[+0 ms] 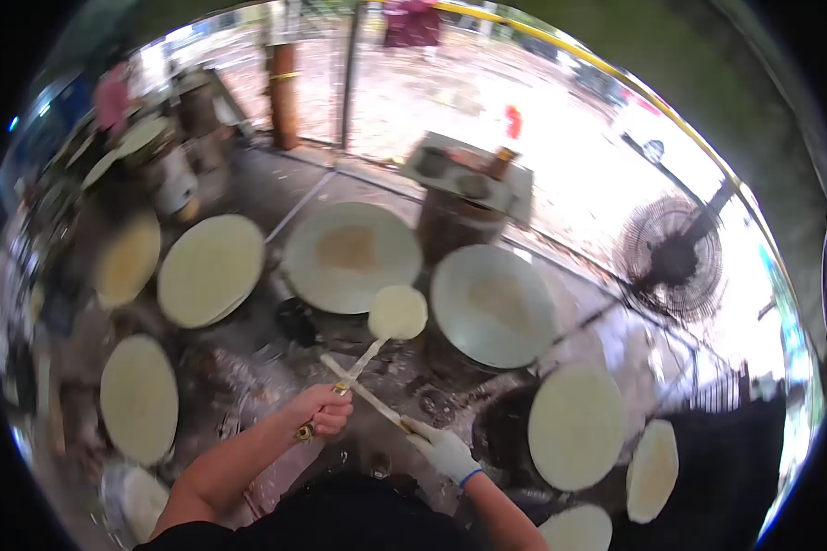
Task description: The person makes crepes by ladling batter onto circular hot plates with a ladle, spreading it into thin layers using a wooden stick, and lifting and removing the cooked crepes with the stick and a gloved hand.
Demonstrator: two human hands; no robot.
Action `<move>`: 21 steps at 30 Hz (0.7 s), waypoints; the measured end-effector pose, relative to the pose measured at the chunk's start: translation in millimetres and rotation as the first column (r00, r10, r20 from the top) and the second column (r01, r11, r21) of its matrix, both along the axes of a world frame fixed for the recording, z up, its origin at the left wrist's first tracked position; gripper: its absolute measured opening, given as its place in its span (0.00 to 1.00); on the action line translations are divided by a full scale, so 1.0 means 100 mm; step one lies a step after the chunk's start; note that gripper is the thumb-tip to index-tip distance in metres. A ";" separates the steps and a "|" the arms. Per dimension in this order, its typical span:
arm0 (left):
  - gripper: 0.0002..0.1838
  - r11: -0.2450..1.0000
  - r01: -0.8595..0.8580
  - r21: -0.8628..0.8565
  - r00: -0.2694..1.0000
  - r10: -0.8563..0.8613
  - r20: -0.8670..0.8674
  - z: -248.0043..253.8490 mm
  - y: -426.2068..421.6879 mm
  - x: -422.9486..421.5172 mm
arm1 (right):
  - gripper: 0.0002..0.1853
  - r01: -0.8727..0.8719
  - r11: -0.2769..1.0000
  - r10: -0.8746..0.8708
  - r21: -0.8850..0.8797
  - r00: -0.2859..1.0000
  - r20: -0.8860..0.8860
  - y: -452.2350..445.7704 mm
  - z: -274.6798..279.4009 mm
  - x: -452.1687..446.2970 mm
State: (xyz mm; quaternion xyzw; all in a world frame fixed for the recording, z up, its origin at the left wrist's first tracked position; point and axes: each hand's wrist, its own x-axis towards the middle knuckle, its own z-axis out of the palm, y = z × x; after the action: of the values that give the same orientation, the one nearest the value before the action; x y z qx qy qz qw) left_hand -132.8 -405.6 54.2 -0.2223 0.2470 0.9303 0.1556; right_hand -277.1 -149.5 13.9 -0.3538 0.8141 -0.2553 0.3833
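My bare left hand (pixel 324 409) is closed around the handle of a ladle (pixel 398 312). The ladle's round bowl looks pale and is raised in front of me, between two wide round pans. A white glove with a blue cuff covers my right hand (pixel 443 452), which grips a long thin stick (pixel 368 395). That stick crosses the ladle's handle and points up and left, toward a dark blurred object (pixel 296 321); whether they are joined I cannot tell. Ahead lie a pan with a brown patch in its middle (pixel 354 257) and, to its right, another pan (pixel 493 306).
Several pale round discs surround me, including one at left (pixel 211 271), one lower left (pixel 139 399) and one at right (pixel 576 427). A small stand (pixel 464 197) holds objects at the back. A fan (pixel 673 257) stands far right. The floor looks dark and stained.
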 end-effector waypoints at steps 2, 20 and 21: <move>0.02 0.987 0.156 -0.047 0.981 -0.160 -0.110 0.04 0.03 -0.65 | 0.24 0.293 0.946 -0.298 -0.138 0.955 -0.011 0.09 -0.08 -0.22; 0.18 -0.107 -0.132 -0.986 0.717 -0.697 -0.020 -1.84 0.34 -4.33 | 0.25 0.954 -0.056 -0.997 -0.294 -0.040 0.062 -0.30 -1.16 -1.72; 0.18 -0.187 -0.024 -0.982 0.718 -0.687 0.113 -1.72 0.28 -4.40 | 0.25 0.957 -0.056 -0.998 -0.286 -0.050 0.030 -0.33 -1.15 -1.73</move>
State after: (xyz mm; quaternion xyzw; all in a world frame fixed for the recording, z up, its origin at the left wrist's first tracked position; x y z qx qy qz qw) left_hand -573.1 -377.6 -118.2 0.0581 0.9131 0.3808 0.1334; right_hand -450.2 -182.8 -101.6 0.2777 0.8161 -0.5053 -0.0386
